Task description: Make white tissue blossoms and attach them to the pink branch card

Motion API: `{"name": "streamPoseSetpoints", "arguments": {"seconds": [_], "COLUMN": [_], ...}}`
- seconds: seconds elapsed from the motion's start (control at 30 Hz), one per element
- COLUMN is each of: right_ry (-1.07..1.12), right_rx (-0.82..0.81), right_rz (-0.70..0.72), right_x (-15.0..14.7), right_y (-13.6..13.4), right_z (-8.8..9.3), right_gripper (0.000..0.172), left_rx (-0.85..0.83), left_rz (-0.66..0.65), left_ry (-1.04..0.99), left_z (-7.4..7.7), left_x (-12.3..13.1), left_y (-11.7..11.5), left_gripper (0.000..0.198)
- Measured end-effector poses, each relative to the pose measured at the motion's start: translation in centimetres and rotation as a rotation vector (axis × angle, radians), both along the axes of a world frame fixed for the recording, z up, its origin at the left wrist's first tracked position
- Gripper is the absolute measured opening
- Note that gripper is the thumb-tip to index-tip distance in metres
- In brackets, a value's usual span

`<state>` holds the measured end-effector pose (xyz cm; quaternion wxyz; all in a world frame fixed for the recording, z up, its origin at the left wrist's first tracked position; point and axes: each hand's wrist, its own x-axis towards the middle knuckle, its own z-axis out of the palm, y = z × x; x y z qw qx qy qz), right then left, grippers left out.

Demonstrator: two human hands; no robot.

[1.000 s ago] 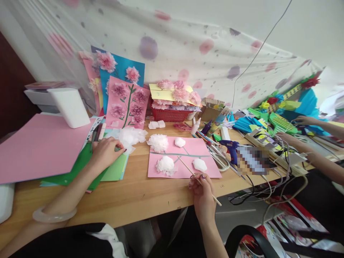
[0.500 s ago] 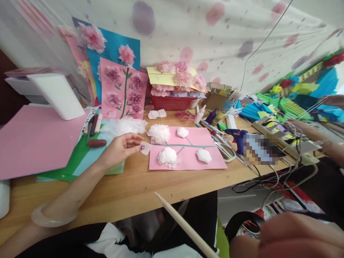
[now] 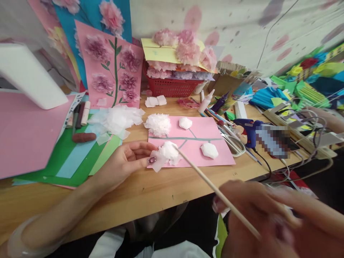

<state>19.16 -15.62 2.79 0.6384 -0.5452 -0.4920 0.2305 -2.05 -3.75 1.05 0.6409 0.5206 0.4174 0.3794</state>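
Note:
Between the thumb and fingers of my left hand (image 3: 134, 157) is a small piece of white tissue (image 3: 158, 162), at the left edge of a pink card (image 3: 196, 157). My right hand (image 3: 258, 211), partly blurred at the lower right, grips a thin wooden stick (image 3: 215, 188). The stick's tip appears at a white tissue puff (image 3: 170, 149) on the card's lower left. A fuller white tissue flower (image 3: 158, 124) is at the upper left, and two smooth white pads (image 3: 185, 123) (image 3: 209, 150) lie farther right, beside a drawn grey-green stem.
Loose white tissue (image 3: 118, 120) lies left of the card on coloured sheets (image 3: 64, 157). Scissors (image 3: 233, 143), a blue glue gun (image 3: 247, 129) and cables are at the right. Behind stand a red basket (image 3: 172, 87) and a pink flower picture (image 3: 91, 68). Another person's hand (image 3: 325, 118) is far right.
My left hand has brought the tissue piece right, to the lower-left puff. My right hand has come up into view, its stick's tip now at that puff. The camera view has shifted closer.

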Motion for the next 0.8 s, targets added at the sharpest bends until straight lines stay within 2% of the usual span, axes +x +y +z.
{"name": "streamPoseSetpoints", "arguments": {"seconds": [0.13, 0.27, 0.67, 0.8], "right_ry": [0.142, 0.249, 0.248, 0.243], "right_rx": [0.062, 0.026, 0.038, 0.033], "right_rz": [0.067, 0.196, 0.285, 0.275], "right_x": [-0.5, -0.8, -1.4, -1.4], "right_y": [2.2, 2.3, 2.3, 2.3], "right_z": [-2.3, -3.6, -4.2, -4.5], "right_gripper": [0.019, 0.019, 0.02, 0.02], "left_rx": [-0.018, -0.049, -0.176, -0.245], "left_rz": [0.011, 0.006, -0.001, -0.007], "left_ry": [-0.002, 0.042, -0.038, -0.144], "left_z": [-0.3, -0.5, -0.3, -0.5], "left_x": [0.1, 0.3, 0.6, 0.6], "left_y": [-0.3, -0.3, -0.3, -0.5], "left_gripper": [0.023, 0.025, 0.029, 0.029]}}
